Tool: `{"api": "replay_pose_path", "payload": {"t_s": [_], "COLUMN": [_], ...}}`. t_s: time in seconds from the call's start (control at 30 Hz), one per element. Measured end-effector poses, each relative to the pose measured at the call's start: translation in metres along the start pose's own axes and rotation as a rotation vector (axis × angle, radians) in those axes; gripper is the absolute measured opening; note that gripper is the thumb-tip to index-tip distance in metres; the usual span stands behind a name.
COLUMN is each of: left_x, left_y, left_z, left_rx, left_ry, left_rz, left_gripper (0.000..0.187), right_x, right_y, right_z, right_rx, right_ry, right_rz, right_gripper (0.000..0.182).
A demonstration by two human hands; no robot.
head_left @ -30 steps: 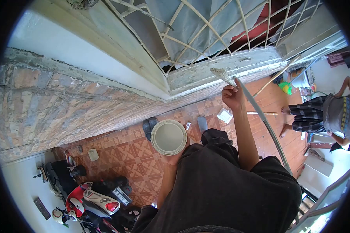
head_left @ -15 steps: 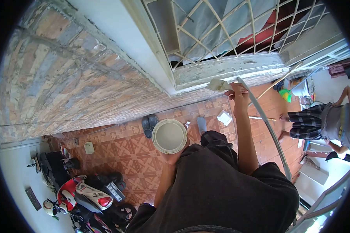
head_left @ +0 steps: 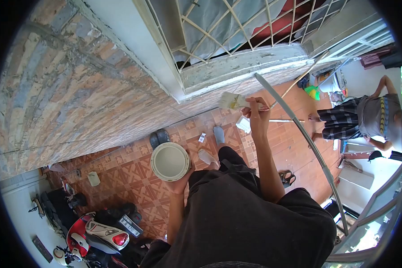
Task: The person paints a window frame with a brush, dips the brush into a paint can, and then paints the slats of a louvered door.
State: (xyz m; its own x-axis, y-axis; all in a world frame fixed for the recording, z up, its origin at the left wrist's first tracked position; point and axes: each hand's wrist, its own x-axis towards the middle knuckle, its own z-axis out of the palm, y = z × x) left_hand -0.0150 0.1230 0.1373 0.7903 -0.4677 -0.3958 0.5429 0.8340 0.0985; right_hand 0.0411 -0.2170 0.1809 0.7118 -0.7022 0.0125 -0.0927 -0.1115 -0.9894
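nearest is the dark shirt [head_left: 259, 223] of the person, both forearms reaching forward from it. the left hand [head_left: 179, 182] holds a round bucket [head_left: 152, 161], its grip cupped around the side and underside, with most of its fingers hidden. the bucket is up off the floor [head_left: 154, 196], its open top facing the camera and its inside pale. the right hand [head_left: 258, 115] has its grip closed on the handle of a wide brush [head_left: 239, 102]; the pale bristles point left, with a yellowish patch near their base. the brush is in the air, well apart from the bucket, and in view lies between the near edge of the window ledge [head_left: 236, 70] and the wall-side edge of the floor. to the right of that hand a curved grey pipe [head_left: 299, 127] slants past. the brick wall [head_left: 76, 98] stretches off to the left, and a pale grille [head_left: 230, 29] stands behind the ledge. on the floor, dark shoes [head_left: 160, 138] lie near its wall-side edge, with a small white packet [head_left: 202, 137] to their right. farther off are a red and white motorcycle [head_left: 102, 234] and, at the right, another person [head_left: 375, 118] in checked shorts.
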Motion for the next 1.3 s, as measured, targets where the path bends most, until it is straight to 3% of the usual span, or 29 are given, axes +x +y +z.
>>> {"api": "replay_pose_path", "payload": {"t_s": [0.07,0.17,0.3,0.4,0.5,0.73,0.77,0.83,1.03,1.1,1.17,1.23,1.3], "left_x": [-0.003,-0.002,0.004,0.012,0.018,0.025,0.023,0.023,0.007,0.001,-0.008,-0.021,-0.035], "left_y": [0.003,0.004,0.0,-0.01,-0.021,-0.04,-0.042,-0.039,-0.016,-0.008,0.006,0.026,0.043], "left_z": [-0.005,-0.017,0.008,0.018,0.021,0.027,0.029,0.025,0.009,-0.009,-0.026,-0.04,-0.038], "left_rx": [-0.115,0.139,-0.313,-0.334,-0.233,-0.036,0.075,-0.202,-0.333,0.282,0.331,-0.19,-0.179], "left_ry": [0.036,0.094,0.007,-0.004,-0.031,0.02,0.023,0.007,0.063,0.123,0.132,0.041,-0.017], "left_rz": [-0.007,0.083,0.001,0.028,0.083,0.193,0.222,0.172,0.198,0.389,0.419,0.313,0.341], "left_gripper": [0.075,0.077,0.074,0.072,0.071,0.072,0.073,0.073,0.068,0.066,0.063,0.061,0.063], "right_x": [-0.008,-0.015,-0.005,0.012,0.03,0.044,0.042,0.036,0.012,-0.002,-0.02,-0.035,-0.056], "right_y": [-0.008,-0.003,-0.001,-0.003,-0.013,-0.018,-0.024,-0.042,-0.103,-0.123,-0.143,-0.142,-0.139], "right_z": [-0.003,-0.002,-0.004,-0.001,-0.001,0.021,0.024,0.031,0.037,0.039,0.049,0.066,0.086], "right_rx": [-0.039,-0.147,-0.181,-0.167,-0.24,-0.28,-0.263,-0.232,-0.075,0.031,0.131,0.315,0.417], "right_ry": [0.004,0.01,-0.044,-0.022,-0.019,-0.29,-0.328,-0.41,-0.56,-0.576,-0.569,-0.6,-0.609], "right_rz": [0.002,-0.022,-0.037,-0.151,-0.227,-0.189,-0.186,-0.187,-0.244,-0.253,-0.187,-0.127,-0.035], "right_gripper": [0.026,0.026,0.026,0.025,0.023,0.025,0.024,0.023,0.019,0.018,0.021,0.027,0.031]}}
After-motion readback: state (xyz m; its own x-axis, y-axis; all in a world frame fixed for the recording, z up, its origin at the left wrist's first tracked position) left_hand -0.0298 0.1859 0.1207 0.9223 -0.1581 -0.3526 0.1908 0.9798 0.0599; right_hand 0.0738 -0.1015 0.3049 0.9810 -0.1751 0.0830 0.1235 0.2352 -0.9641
